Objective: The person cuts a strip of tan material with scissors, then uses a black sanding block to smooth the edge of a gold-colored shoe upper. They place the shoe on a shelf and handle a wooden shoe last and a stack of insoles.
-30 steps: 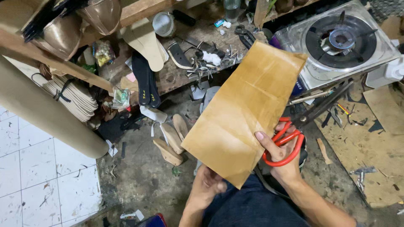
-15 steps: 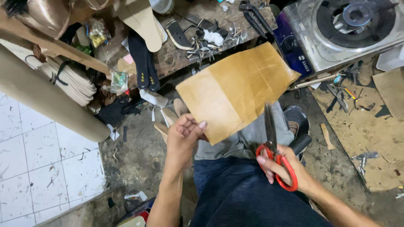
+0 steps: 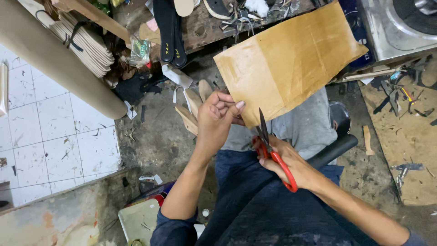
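Tan sheet (image 3: 291, 59), held up over the lap, near edge pinched in the left hand (image 3: 216, 120), far edge toward the cluttered worktop (image 3: 200, 34). Red-handled scissors (image 3: 273, 150) gripped by the right hand (image 3: 284, 164), fingers closed through the loops, blades nearly together, tip at the sheet's lower edge. Best kept taut near the pinch, blades square to the edge, thumb clear of the cutting line. Wooden shoe forms (image 3: 193, 107) on the floor beyond.

A stiff tan sheet of shoe-lining board (image 3: 291, 64), held tilted above the lap, meets red-handled scissors (image 3: 273, 150) whose dark blades point at its lower edge.
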